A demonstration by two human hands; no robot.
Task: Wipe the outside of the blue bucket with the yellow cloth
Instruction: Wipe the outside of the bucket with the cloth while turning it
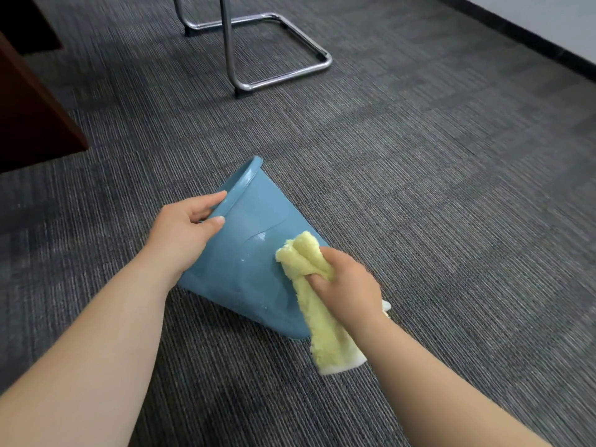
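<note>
The blue bucket [248, 253] lies tilted on the grey carpet, its rim pointing up and to the left, its outer wall facing me. Small water drops glisten on that wall. My left hand [187, 230] grips the rim, thumb and fingers curled over its edge. My right hand [348, 285] grips the bunched yellow cloth [309, 262] and presses it against the right side of the bucket's outer wall. A loose tail of the cloth hangs down below my wrist to the carpet. The inside of the bucket is hidden.
A chrome chair frame [290, 43] stands on the carpet beyond the bucket. A dark wooden furniture panel [35, 114] fills the left edge. A white wall with black skirting [548, 46] runs along the upper right. Grey carpet [451, 188] spreads to the right.
</note>
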